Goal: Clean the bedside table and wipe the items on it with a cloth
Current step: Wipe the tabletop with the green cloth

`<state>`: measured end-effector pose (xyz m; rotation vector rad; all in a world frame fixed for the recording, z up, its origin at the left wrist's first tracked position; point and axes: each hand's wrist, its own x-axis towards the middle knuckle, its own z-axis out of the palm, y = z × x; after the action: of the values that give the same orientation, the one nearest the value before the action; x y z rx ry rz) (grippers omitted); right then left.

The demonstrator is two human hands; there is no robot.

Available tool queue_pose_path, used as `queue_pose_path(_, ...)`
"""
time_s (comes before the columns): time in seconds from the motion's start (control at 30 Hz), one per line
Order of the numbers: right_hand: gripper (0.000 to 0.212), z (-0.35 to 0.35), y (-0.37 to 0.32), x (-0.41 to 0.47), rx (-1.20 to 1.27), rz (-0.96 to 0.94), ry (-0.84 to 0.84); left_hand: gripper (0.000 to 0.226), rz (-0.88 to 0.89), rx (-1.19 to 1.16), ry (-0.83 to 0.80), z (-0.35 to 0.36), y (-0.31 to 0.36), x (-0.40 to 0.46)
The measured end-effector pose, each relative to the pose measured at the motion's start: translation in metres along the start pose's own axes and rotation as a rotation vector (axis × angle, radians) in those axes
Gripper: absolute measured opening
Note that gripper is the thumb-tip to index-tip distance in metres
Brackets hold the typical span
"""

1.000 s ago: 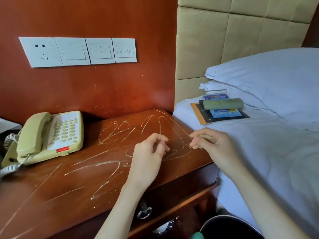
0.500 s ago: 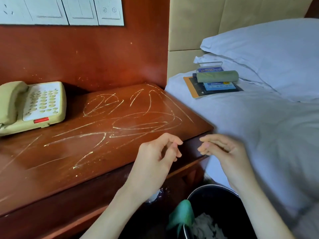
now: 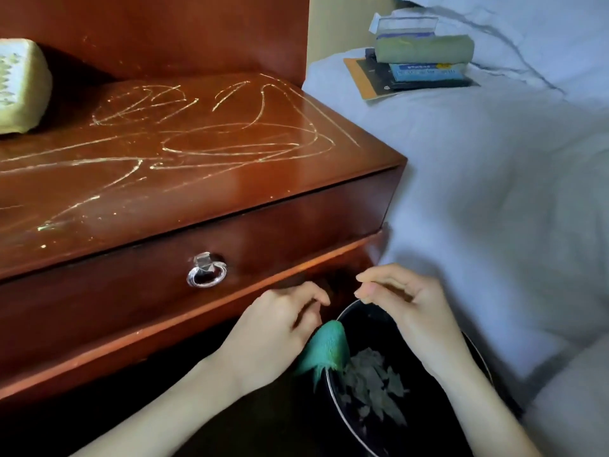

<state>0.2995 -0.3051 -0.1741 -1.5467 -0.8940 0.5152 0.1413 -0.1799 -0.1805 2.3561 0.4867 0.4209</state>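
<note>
- Hovering over the bin (image 3: 333, 387), our hands hold nothing that we can make out: the left hand (image 3: 280, 328) has loosely curled fingers just beside the cloth (image 3: 328, 346), and the right hand (image 3: 405, 308) brings thumb and fingertips close together above the rim, as if dropping a crumb.
- We see the green cloth draped over the bin's near rim, one end hanging outside; whether the left hand touches it we cannot tell.
- We judge the cloth soft, light and limp. It should bunch under a pinch, so we would take it at the hump on the rim and lift straight up.
- Crumpled grey scraps lie inside the bin; the cloth could slip in among them if nudged.
- We have the table (image 3: 197, 166) up and to the left, its top streaked with pale scribbled marks, and a phone (image 3: 19, 87) at the far left edge.
- Room is tight low down, with the drawer front and its ring pull (image 3: 207, 273) on one side and the bed (image 3: 478, 192) on the other.
- Stacked items (image 3: 421, 64) sit on the bed, well apart from the table.
</note>
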Motion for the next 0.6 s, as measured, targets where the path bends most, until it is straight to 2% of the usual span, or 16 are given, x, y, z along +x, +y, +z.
queue_pose_path(0.17, 0.03, 0.001, 0.036, -0.006, -0.165, 0.03, 0.017, 0.019, -0.114, 0.007, -0.018, 0.03, -0.03, -0.005)
queue_pose_path(0.27, 0.034, 0.0, 0.054, -0.007, -0.254, 0.118, -0.025, 0.022, -0.195, 0.0, -0.011, 0.042, -0.043, -0.016)
queue_pose_path(0.4, 0.026, 0.004, 0.073, -0.008, -0.463, 0.199, -0.083, 0.023, -0.214, 0.001, -0.034, 0.05, -0.047, -0.032)
queue_pose_path(0.5, 0.021, 0.008, 0.081, -0.008, -0.55, 0.235, -0.14, 0.032, -0.168, 0.15, -0.107, 0.055, -0.044, -0.039)
queue_pose_path(0.6, 0.015, 0.014, 0.084, -0.008, -0.559, 0.244, -0.174, 0.042, -0.104, 0.354, -0.104, 0.061, -0.042, -0.04)
